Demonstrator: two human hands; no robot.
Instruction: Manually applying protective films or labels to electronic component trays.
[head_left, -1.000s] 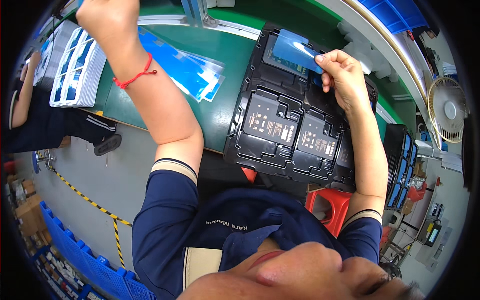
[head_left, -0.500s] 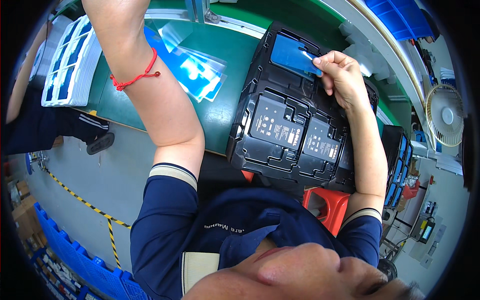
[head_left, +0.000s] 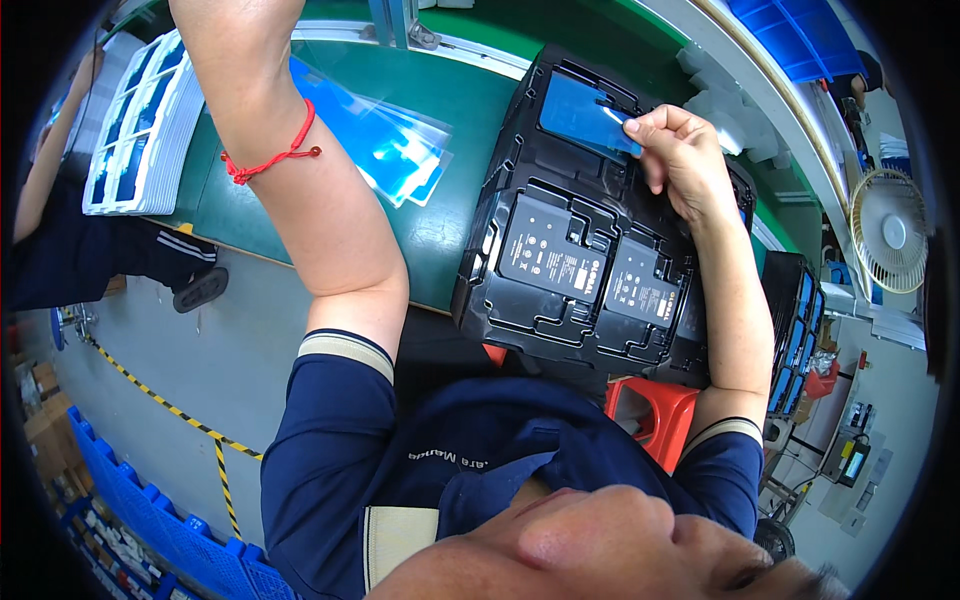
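A glossy blue rectangular film (head_left: pixel 582 112) lies over the far pocket of the black moulded tray (head_left: pixel 480 290). My right hand (head_left: pixel 685 155) has thumb and forefinger closed on its right end, where a pale edge shows. Nearer to me in the same tray sit a flat dark battery (head_left: pixel 540 243) with printing on it and a second battery (head_left: pixel 643 280) beside it. My left arm reaches up to the far left, a red cord bracelet (head_left: pixel 270 155) around it. Only the back part of my left hand (head_left: pixel 238 25) shows at the upper edge; its fingers are out of the picture.
Loose blue and transparent sheets (head_left: pixel 400 150) lie on the green table (head_left: pixel 450 225). White trays (head_left: pixel 140 125) are stacked at the left, near another person's arm (head_left: pixel 45 165). More black trays (head_left: pixel 790 330), a fan (head_left: pixel 888 230) and a red stool (head_left: pixel 660 410) stand on the right.
Hardly anything differs: my right fingers stay on the end of the blue film, with a very slight shift. My left arm holds almost the same place.
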